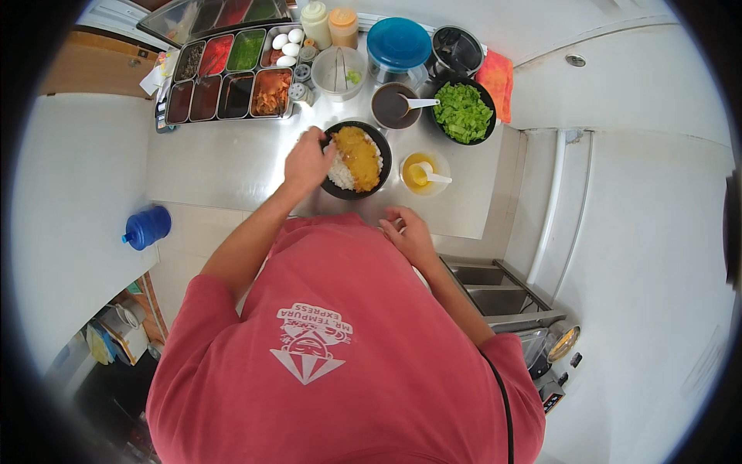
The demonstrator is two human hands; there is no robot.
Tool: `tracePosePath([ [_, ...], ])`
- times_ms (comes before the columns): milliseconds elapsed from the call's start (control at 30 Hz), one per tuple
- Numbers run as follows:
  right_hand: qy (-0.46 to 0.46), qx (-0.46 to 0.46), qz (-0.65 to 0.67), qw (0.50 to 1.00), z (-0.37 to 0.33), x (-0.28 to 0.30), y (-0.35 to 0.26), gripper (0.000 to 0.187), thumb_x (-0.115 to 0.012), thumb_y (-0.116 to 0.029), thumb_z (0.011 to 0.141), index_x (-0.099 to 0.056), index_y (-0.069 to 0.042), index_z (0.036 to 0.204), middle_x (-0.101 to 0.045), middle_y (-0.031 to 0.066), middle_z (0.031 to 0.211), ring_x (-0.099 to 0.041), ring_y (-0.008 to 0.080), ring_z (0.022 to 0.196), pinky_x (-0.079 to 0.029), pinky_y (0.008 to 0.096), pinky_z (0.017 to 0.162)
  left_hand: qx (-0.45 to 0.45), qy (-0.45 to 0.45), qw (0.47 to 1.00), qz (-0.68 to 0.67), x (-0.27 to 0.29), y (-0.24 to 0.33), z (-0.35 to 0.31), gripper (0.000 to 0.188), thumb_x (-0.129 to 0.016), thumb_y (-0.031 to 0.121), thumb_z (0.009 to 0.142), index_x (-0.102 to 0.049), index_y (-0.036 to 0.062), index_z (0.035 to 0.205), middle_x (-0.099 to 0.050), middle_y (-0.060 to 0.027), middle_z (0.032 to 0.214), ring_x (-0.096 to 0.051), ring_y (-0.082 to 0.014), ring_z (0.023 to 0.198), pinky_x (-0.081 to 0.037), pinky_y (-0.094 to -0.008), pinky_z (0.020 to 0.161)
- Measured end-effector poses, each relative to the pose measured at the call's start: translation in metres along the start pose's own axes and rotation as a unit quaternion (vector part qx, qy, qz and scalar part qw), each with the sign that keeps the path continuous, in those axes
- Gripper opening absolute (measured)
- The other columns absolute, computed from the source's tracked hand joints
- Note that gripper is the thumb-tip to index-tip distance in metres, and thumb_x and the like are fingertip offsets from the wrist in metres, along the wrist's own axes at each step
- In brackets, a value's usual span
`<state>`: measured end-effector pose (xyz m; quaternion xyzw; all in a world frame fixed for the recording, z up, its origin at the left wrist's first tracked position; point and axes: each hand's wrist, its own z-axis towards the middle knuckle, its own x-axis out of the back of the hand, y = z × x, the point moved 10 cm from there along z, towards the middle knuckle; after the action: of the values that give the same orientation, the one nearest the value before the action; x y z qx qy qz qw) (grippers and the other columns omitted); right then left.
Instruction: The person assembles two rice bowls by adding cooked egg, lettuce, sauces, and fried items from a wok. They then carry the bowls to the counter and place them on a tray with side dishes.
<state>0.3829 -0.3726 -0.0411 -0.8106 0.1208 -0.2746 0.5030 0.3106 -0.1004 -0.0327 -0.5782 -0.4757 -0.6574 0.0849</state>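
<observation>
A black bowl (386, 176) stands near the counter's front edge. White rice (341, 176) fills its left side, and a golden-brown breaded piece (359, 157) lies over the rest. At the bowl's left rim is my left hand (308, 162), its fingers closed on the edge. My right hand (410, 232) hovers by the front edge of the counter, holding nothing, its fingers loosely bent and apart. To the right of the bowl sits a small bowl of yellow liquid (415, 179) with a white spoon (437, 178) in it.
Behind stand a bowl of dark sauce (389, 108) with a white ladle (422, 102), a black bowl of chopped lettuce (463, 113) and a blue-lidded tub (399, 43). Metal topping trays (234, 96), white eggs (291, 49), squeeze bottles (315, 25) and a clear bowl with tongs (339, 74) line the back left.
</observation>
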Motion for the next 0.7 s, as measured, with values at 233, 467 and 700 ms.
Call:
tracePosePath([
  [233, -0.004, -0.209, 0.329, 0.921, 0.029, -0.084, 0.072, 0.074, -0.068, -0.017, 0.093, -0.026, 0.005, 0.15, -0.055, 0.0232, 0.133, -0.064, 0.0234, 0.103, -0.058, 0.0365, 0.079, 0.015, -0.15, 0.988, -0.008, -0.036, -0.064, 0.011, 0.032, -0.061, 0.014, 0.087, -0.058, -0.0011, 0.116, -0.071, -0.026, 0.089, -0.069, -0.0432, 0.09, -0.053, -0.0497, 0.084],
  [467, 0.114, -0.196, 0.361, 0.905, 0.046, -0.096, 0.049, 0.072, -0.067, -0.019, 0.094, -0.028, 0.002, 0.15, -0.057, 0.0134, 0.12, -0.06, 0.0194, 0.104, -0.055, 0.0384, 0.087, 0.161, -0.318, 0.925, -0.133, -0.08, -0.151, -0.035, 0.03, -0.064, 0.019, 0.085, -0.061, -0.003, 0.105, -0.071, -0.0161, 0.086, -0.069, -0.0266, 0.071, -0.055, -0.0382, 0.064],
  [700, 0.171, -0.103, 0.027, 0.979, 0.096, -0.072, 0.0, 0.046, -0.069, -0.021, 0.09, -0.058, 0.003, 0.128, -0.069, 0.0116, 0.111, -0.067, 0.0205, 0.092, -0.054, 0.0343, 0.084, 0.203, -0.396, 0.834, -0.327, -0.058, -0.178, -0.089, 0.023, -0.061, 0.021, 0.095, -0.058, 0.0023, 0.109, -0.066, -0.0054, 0.084, -0.055, -0.0103, 0.056, -0.04, -0.0269, 0.042],
])
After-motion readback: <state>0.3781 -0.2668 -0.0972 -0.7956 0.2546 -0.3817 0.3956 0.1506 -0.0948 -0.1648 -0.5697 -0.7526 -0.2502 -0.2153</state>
